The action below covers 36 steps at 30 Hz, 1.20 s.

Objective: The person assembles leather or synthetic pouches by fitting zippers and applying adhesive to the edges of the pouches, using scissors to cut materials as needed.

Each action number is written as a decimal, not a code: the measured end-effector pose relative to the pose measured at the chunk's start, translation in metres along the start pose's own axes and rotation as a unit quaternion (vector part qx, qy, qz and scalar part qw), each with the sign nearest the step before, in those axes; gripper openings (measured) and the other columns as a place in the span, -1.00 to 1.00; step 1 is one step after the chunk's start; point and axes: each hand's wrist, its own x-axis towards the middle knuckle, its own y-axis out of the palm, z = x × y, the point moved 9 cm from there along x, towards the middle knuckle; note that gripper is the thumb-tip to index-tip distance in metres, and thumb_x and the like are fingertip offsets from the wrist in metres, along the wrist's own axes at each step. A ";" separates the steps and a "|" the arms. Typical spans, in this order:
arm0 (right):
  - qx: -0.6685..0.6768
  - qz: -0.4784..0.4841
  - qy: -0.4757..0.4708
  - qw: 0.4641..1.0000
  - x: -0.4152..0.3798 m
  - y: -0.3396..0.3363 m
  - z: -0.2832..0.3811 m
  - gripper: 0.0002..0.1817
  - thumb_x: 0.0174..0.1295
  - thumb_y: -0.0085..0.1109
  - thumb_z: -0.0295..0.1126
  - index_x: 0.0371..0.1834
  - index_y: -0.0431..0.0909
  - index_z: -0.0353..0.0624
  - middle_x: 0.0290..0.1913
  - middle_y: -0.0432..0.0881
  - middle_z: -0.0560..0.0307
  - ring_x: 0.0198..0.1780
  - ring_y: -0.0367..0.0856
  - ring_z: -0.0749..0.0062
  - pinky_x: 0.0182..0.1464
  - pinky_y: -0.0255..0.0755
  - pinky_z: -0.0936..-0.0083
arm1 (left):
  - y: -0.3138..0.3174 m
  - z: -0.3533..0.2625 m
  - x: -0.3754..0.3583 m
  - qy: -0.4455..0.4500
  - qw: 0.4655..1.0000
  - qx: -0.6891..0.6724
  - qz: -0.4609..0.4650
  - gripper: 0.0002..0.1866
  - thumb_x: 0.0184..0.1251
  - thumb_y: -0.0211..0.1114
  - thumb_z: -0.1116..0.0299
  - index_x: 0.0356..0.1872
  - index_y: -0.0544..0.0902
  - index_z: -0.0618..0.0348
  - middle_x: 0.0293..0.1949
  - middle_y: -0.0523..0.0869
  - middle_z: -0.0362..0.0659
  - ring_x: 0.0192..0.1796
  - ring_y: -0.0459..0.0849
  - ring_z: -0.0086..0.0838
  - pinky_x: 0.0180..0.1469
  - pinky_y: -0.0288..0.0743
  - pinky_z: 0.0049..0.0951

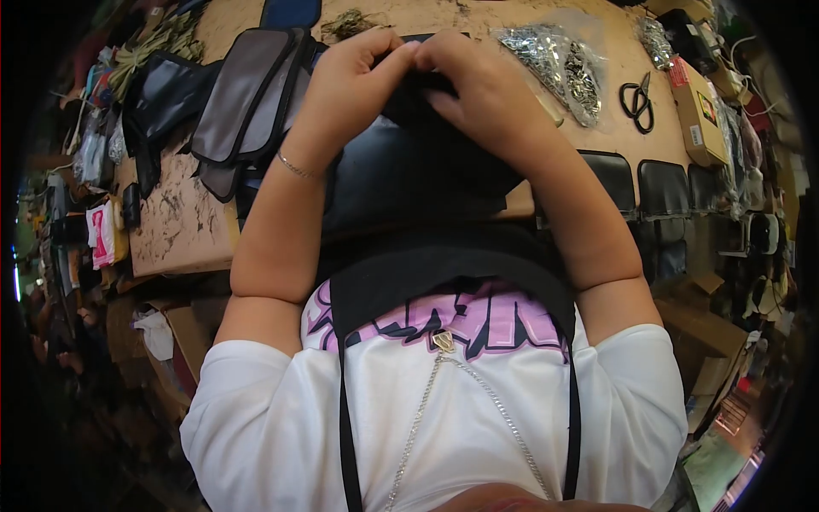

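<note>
My left hand [363, 81] and my right hand [482, 81] meet at the far side of a large black leather-like piece [409, 175]. Both hands are closed, thumbs and fingertips pinched together on its dark upper edge. Whatever small part lies between the fingertips is hidden. Beneath my wrists, the piece spreads across the near edge of the table. Left of my left forearm lies a stack of grey and black zip-edged pouches [243, 98].
On the wooden table [179, 235] lie a clear bag of shiny metal parts [559, 64] and black-handled scissors [637, 102]. A cardboard box [699, 111] stands at the right. Black panels [610, 175] line the right front edge; black scraps [166, 94] lie at the left.
</note>
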 end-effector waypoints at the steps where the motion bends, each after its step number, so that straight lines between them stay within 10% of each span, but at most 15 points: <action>1: -0.027 0.004 -0.027 0.999 -0.002 0.002 0.003 -0.61 0.02 0.37 -0.54 -0.08 0.45 -0.13 -0.17 0.58 0.00 -0.10 0.59 -0.03 -0.07 0.50 0.25 | 0.003 0.002 -0.006 -0.026 0.999 -0.014 -0.018 -0.74 0.43 0.27 0.27 -0.39 0.64 0.26 -0.61 0.47 -0.33 -0.46 0.37 -0.72 -0.42 0.26 -0.58; 8: -0.144 -0.048 -0.176 0.973 -0.028 0.010 0.026 -0.84 0.09 0.29 -0.42 -0.31 0.52 -0.14 -0.34 0.51 0.12 -0.25 0.58 0.21 -0.25 0.50 0.34 | 0.008 0.036 -0.035 -0.129 0.978 -0.140 -0.085 -0.68 0.46 0.27 0.31 -0.51 0.53 0.25 -0.59 0.38 -0.35 -0.49 0.27 -0.75 -0.48 0.15 -0.58; 17: -0.178 -0.024 -0.159 0.971 -0.047 0.008 0.030 -0.93 0.08 0.09 -0.37 -0.46 0.44 -0.08 -0.43 0.47 0.17 -0.35 0.55 0.32 -0.29 0.51 0.42 | 0.012 0.003 -0.044 0.005 0.990 0.025 -0.136 -0.70 0.47 0.23 0.38 -0.50 0.48 0.27 -0.60 0.33 -0.30 -0.48 0.26 -0.69 -0.46 0.20 -0.53; 23: 0.133 0.045 0.100 0.985 -0.057 0.004 0.003 -0.89 0.18 0.23 -0.42 -0.36 0.53 -0.21 -0.37 0.65 0.04 -0.27 0.66 0.12 -0.26 0.52 0.36 | 0.019 -0.021 -0.048 -0.034 0.995 0.093 0.002 -0.71 0.41 0.29 0.32 -0.46 0.49 0.29 -0.60 0.38 -0.16 -0.50 0.30 -0.56 -0.44 0.27 -0.43; 24: 0.222 0.123 0.189 0.949 -0.067 0.014 -0.002 -0.86 0.18 0.36 -0.47 -0.34 0.58 -0.27 -0.30 0.66 0.08 -0.22 0.66 0.43 -0.20 0.48 0.53 | 0.021 -0.034 -0.060 -0.032 0.992 0.119 0.037 -0.70 0.39 0.31 0.31 -0.45 0.50 0.30 -0.60 0.39 -0.13 -0.51 0.30 -0.53 -0.44 0.28 -0.41; 28: 0.444 0.257 0.272 0.814 -0.116 0.040 0.017 -0.86 0.24 0.37 -0.47 -0.31 0.57 -0.24 -0.26 0.65 0.24 -0.12 0.58 0.64 -0.02 0.42 0.62 | 0.048 -0.039 -0.125 -0.124 0.940 0.106 0.299 -0.67 0.32 0.39 0.34 -0.49 0.45 0.29 -0.57 0.39 -0.11 -0.52 0.37 -0.46 -0.44 0.26 -0.36; 35: 0.500 0.174 0.358 0.769 -0.134 0.041 0.024 -0.82 0.17 0.10 -0.72 -0.28 0.40 -0.19 -0.34 0.49 0.29 -0.14 0.56 0.62 -0.06 0.46 0.61 | 0.047 -0.058 -0.143 -0.008 0.966 0.103 0.239 -0.68 0.28 0.36 0.46 -0.57 0.40 0.25 -0.59 0.34 -0.03 -0.52 0.38 -0.12 -0.44 0.25 -0.22; 36: 0.398 0.127 0.312 0.853 -0.133 0.023 0.013 -0.79 0.06 -0.03 -0.78 -0.34 0.40 -0.22 -0.37 0.48 0.26 -0.15 0.60 0.56 -0.05 0.47 0.57 | 0.044 -0.059 -0.143 0.003 0.967 0.109 0.232 -0.68 0.29 0.35 0.44 -0.58 0.40 0.25 -0.59 0.36 -0.03 -0.51 0.41 -0.09 -0.44 0.27 -0.21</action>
